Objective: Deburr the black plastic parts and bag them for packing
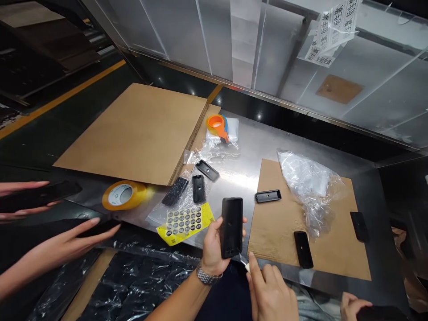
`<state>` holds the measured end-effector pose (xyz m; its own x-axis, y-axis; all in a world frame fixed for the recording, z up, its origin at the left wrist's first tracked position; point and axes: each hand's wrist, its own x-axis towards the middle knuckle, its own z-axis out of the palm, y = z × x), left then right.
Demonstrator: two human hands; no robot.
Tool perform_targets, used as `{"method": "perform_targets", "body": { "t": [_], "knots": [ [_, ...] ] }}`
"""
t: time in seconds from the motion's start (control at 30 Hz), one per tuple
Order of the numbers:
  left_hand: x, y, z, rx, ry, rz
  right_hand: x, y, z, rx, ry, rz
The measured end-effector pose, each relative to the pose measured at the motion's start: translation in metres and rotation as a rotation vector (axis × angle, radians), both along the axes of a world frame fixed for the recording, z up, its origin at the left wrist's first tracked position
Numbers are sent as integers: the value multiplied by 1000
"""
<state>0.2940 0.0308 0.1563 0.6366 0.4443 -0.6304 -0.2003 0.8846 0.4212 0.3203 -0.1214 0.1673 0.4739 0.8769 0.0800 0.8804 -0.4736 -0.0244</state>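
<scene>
My left hand (211,249), with a metal-band watch at the wrist, is closed around a black plastic tray-shaped part (232,223), held upright with its hollow side towards me. My right hand (272,287) grips a small knife (246,264) by its pale handle. Its thin blade meets the lower right corner of the part; whether it cuts in, I cannot tell. Behind my left hand lie a yellow sheet of round stickers (185,224) and similar black parts (198,188) on clear plastic.
A cardboard stack (140,129), a tape roll (123,195) and an orange tape dispenser (218,126) are on the metal table (244,169). More parts and a clear bag (306,178) lie on cardboard at right. Other people's hands (72,245) hold black pieces at left; another hand (352,305) is lower right.
</scene>
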Motion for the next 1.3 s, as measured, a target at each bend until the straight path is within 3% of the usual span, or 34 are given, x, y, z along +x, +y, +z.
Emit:
{"method": "perform_targets", "body": {
  "t": [0.17, 0.3, 0.53, 0.7, 0.83, 1.1, 1.3],
  "knots": [
    [-1, 0, -2, -18, 51, -17, 4, 0, -4, 71, -57, 14],
    [-1, 2, -4, -40, 80, -44, 5, 2, 4, 18, -93, 21],
    [-2, 5, -2, -60, 80, -72, 15, -1, 18, 38, 75, -29],
    [-3, 6, 2, -92, 74, -80, 22, 3, 13, 185, 486, -58],
    [-1, 3, 4, -147, 49, -105, 21, 15, 9, 266, 845, -208],
    [-1, -5, 1, -191, 26, -138, 23, 26, 3, 244, 1121, -324],
    [3, -3, -5, -125, 30, -38, 17, 21, 5, 351, 1533, -575]
  ]
}}
